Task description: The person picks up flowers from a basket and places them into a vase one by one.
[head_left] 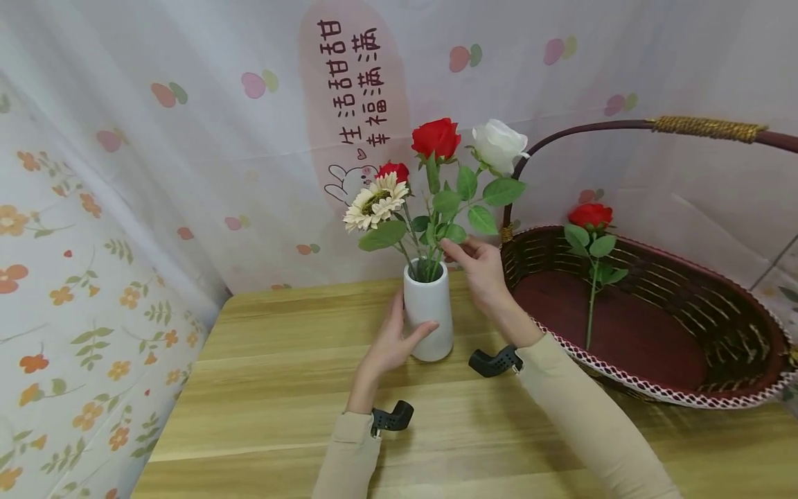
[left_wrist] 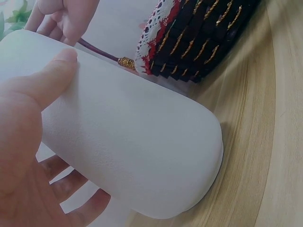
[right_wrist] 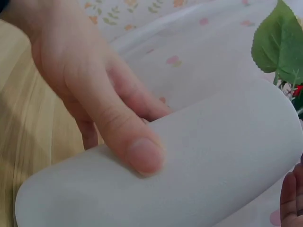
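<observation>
A white vase (head_left: 427, 315) stands upright on the table, and my left hand (head_left: 394, 339) grips its side, thumb across the front in the left wrist view. Above its mouth my right hand (head_left: 481, 269) pinches a stem among the green leaves, seemingly that of the white rose (head_left: 499, 145). A taller red rose (head_left: 436, 138), a smaller red rose (head_left: 394, 171) and a cream daisy-like flower (head_left: 377, 202) also rise from the vase. In the right wrist view, my right fingers (right_wrist: 291, 198) show only at the lower right edge; what they pinch is out of that frame.
To the right stands a dark woven basket (head_left: 623, 374) with a lace-trimmed rim and a tall arched handle (head_left: 580, 126). A single red rose (head_left: 590, 216) leans inside it. Behind the wooden table (head_left: 262, 388) hangs a printed curtain (head_left: 206, 152).
</observation>
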Motion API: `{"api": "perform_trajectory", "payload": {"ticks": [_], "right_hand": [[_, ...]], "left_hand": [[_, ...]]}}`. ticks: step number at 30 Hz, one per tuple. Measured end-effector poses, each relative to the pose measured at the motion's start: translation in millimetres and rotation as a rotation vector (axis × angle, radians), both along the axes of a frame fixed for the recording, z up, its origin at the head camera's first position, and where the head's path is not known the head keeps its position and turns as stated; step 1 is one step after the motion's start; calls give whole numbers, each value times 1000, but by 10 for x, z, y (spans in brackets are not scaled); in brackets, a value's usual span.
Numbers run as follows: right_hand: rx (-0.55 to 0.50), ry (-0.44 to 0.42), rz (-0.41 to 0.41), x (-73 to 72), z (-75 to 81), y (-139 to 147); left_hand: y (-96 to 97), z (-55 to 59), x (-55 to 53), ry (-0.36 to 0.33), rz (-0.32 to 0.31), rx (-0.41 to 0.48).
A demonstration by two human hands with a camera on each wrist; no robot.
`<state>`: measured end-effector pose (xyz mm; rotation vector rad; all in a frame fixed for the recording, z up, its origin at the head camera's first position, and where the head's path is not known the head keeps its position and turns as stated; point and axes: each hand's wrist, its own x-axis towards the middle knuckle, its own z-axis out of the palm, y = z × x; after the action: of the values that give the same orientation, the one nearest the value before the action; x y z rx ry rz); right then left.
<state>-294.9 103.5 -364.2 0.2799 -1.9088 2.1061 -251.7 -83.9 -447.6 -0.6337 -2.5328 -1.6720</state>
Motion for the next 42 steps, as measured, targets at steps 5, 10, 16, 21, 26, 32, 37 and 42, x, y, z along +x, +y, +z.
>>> {"api": "perform_trajectory", "payload": {"ticks": [5,10,16,21,26,32,37,42], "right_hand": [[21,5,38,2,-5,22],[22,0,54,13,-15,39],[-18,-2,74,37,-17,66],[-44,-2,82,48,-26,106],[-58,1,93,62,-27,118],[-43,-9,87,83,-47,152],[-46,-14,94,113,-47,190],[-22,-11,96,150,-30,237]], "left_hand": [[11,51,52,-2,9,21],[52,340,232,-11,-3,40],[59,400,268,-14,-11,49],[46,404,269,-10,-17,53],[48,395,258,-14,-12,47],[42,110,67,4,2,24],[13,-12,-10,15,0,19],[5,-8,-11,12,-8,12]]}}
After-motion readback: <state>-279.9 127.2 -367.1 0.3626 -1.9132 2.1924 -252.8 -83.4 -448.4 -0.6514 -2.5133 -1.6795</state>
